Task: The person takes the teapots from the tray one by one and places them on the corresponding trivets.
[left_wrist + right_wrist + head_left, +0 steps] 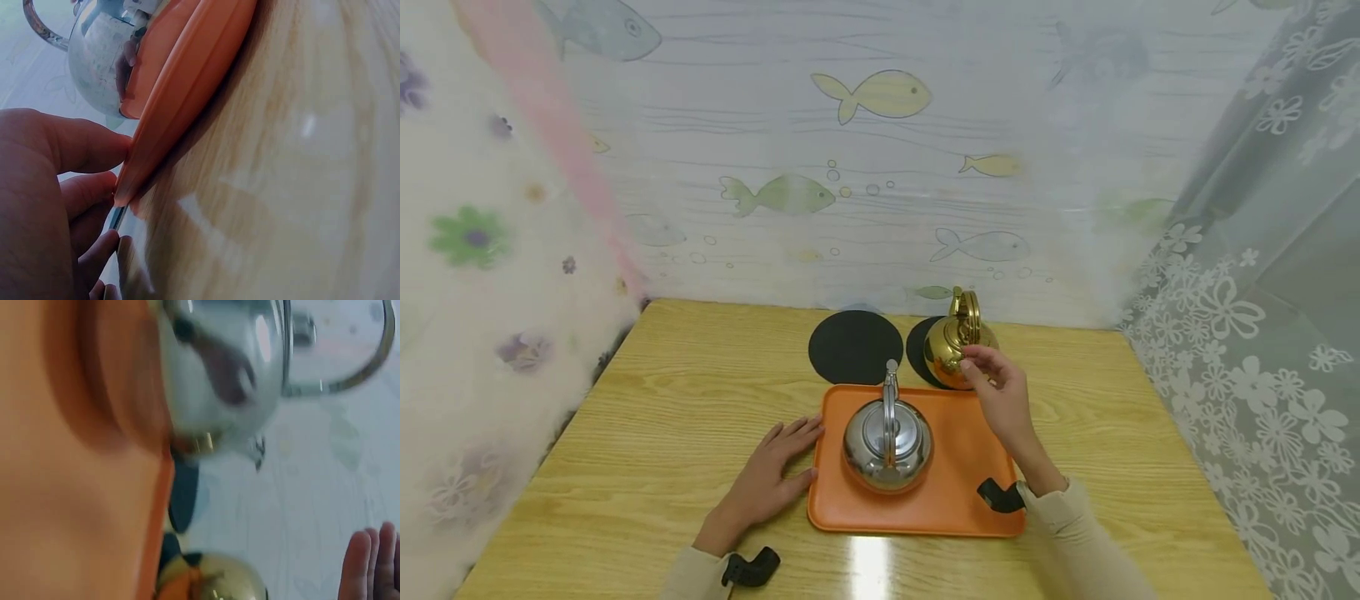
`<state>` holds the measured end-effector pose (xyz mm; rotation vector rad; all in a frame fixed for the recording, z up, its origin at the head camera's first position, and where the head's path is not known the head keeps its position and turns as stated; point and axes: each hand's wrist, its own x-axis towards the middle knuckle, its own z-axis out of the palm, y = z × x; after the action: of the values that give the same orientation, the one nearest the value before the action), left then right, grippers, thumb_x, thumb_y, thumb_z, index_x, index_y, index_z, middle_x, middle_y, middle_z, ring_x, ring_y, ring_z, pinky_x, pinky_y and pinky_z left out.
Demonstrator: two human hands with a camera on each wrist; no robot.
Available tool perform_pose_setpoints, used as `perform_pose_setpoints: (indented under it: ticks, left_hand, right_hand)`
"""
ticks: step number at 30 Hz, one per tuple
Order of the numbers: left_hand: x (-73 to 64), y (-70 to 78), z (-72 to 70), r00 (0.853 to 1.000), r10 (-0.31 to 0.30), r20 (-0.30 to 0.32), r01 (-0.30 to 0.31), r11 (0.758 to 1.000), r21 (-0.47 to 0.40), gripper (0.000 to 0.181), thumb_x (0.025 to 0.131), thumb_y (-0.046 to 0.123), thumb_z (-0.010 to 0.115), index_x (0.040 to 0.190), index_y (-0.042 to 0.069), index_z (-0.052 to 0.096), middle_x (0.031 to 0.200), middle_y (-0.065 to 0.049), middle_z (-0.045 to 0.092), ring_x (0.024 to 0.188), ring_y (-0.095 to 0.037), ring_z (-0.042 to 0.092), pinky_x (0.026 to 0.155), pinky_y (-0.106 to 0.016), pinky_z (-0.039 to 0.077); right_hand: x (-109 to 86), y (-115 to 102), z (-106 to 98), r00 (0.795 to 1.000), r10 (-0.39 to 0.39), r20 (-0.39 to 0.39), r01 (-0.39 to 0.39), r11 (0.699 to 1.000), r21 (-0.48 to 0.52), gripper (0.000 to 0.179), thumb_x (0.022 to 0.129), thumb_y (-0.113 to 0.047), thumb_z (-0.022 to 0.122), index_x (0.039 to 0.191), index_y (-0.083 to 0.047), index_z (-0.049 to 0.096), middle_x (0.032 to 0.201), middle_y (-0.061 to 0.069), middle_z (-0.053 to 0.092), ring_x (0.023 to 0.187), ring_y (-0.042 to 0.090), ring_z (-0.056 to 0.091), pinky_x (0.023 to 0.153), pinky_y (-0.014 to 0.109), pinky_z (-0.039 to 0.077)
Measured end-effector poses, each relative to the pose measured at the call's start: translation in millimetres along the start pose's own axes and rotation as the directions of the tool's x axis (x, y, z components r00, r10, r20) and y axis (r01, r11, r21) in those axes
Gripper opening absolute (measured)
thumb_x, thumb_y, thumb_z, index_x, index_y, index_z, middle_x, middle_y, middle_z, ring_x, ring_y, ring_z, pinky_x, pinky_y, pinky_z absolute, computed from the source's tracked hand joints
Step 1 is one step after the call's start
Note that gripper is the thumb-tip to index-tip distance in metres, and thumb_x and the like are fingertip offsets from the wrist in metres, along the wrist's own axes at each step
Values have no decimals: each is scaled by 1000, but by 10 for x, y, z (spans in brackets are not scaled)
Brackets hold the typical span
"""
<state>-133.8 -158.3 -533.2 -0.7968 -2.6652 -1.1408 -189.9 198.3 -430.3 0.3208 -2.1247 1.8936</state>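
Observation:
A silver kettle (887, 442) with an upright handle stands on the left half of an orange tray (966, 450). My left hand (767, 471) lies at the tray's left side, thumb and fingertips touching its rim; the left wrist view shows this contact up close. Behind the tray is a gold kettle (947, 354), its base partly over a black disc (917, 346). My right hand (1003, 400) hovers over the tray's back right corner, fingers extended and holding nothing. From the right wrist, its fingers (356, 569) appear apart from the gold kettle (225, 578).
Another, larger black disc (856, 346) lies behind the tray on the wooden table (700, 400). A fish-patterned curtain (760, 125) hangs along the table's back edge, and lace curtain (1255, 375) borders the right side.

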Motion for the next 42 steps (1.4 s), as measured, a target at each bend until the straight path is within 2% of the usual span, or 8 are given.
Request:
perform_pose_setpoints:
  ticks: [3,8,13,17,21,28,35,42]
  left_hand:
    - [0,10,-2,1000,-5,-3,5,1000,-6,57,95,27,71,147,9,56,155,-7,50,144,-38,43,118,-65,22]
    - [0,9,-5,1000,-5,-3,5,1000,-13,57,94,26,71,147,8,56,155,-8,50,144,-38,43,118,-65,23]
    - [2,-17,-4,1000,-4,2,4,1000,-6,57,94,26,72,146,8,57,155,-8,50,144,-37,43,118,-65,23]
    - [5,-29,-3,1000,-4,8,4,1000,5,58,94,27,72,146,9,57,155,-7,50,145,-36,43,119,-63,23]
    - [9,-31,0,1000,-14,18,14,1000,8,58,94,28,71,147,10,56,156,-6,49,146,-34,42,120,-61,22]
    - [20,-19,11,1000,-3,8,3,1000,18,58,94,28,70,147,9,57,155,-7,50,145,-37,43,119,-63,23]
    - [13,-17,4,1000,-9,20,9,1000,12,59,94,28,70,148,9,55,156,-6,49,146,-37,42,120,-63,21]
    - [10,-23,2,999,-22,27,21,1000,5,59,94,29,70,148,10,55,156,-5,48,147,-34,41,121,-62,21]
  right_hand:
    - [-155,-21,90,988,40,149,-48,998,49,25,104,-8,57,118,12,64,94,7,71,83,12,69,73,28,63]
    - [-344,-74,252,937,83,340,-134,983,129,33,106,-11,52,121,17,61,99,22,70,84,16,71,75,34,64]
    - [-453,-116,403,866,146,479,-243,959,147,41,108,-18,50,130,16,59,103,10,72,90,14,72,83,34,63]
    - [-494,-135,512,842,162,515,-294,938,185,45,107,-18,51,133,19,54,103,-4,73,94,11,71,87,31,62]
    - [-517,-158,594,847,153,509,-312,918,243,47,106,-16,54,133,22,51,107,-5,74,97,9,71,86,30,62]
    - [-550,-232,664,884,173,434,-316,905,283,46,101,-12,62,132,20,53,104,-5,74,93,7,72,76,25,62]
    - [-539,-226,708,887,184,422,-331,892,307,42,97,0,63,131,23,52,100,-2,73,84,6,71,70,23,62]
    - [-534,-202,714,907,115,404,-248,923,293,39,95,-1,68,125,22,57,100,4,74,78,7,72,68,23,62]
